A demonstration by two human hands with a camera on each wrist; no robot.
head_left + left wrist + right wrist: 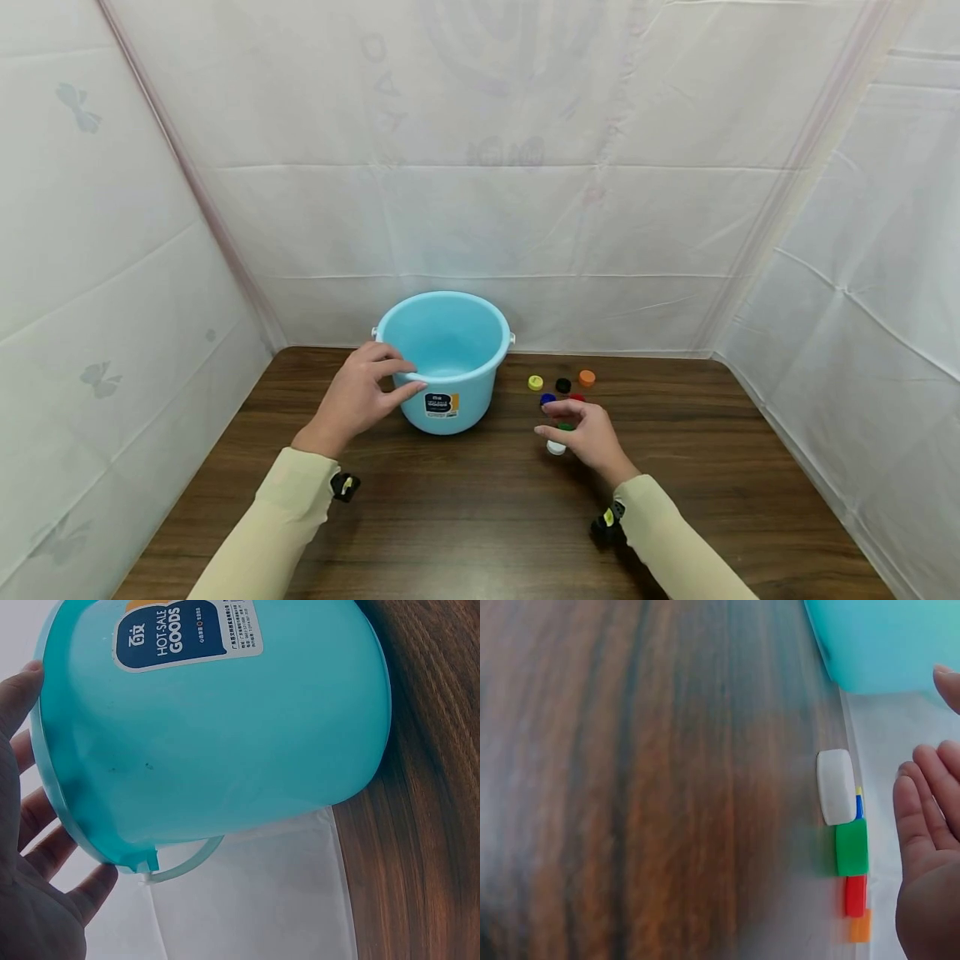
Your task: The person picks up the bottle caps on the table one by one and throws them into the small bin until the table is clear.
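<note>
A light blue plastic bucket (472, 404) with a label stands upright on the table. My left hand (356, 396) holds its rim at the near left, thumb at the outer edge and fingers over the rim. To the right of the bucket lie several small round caps. My right hand (592, 433) hovers above them, thumb and fingers apart with nothing between them. Closest to it are a white cap (556, 447) and a green cap (566, 427). The red cap (577, 397) is partly hidden by the fingers, and a blue cap (548, 399) sits just beyond the fingertips.
Farther back are a yellow cap (536, 382), a black cap (563, 385) and an orange cap (587, 377). The brown wooden table (450, 517) is enclosed by white sheeting (480, 217) at the back and both sides. The bucket's handle (187, 862) hangs behind it.
</note>
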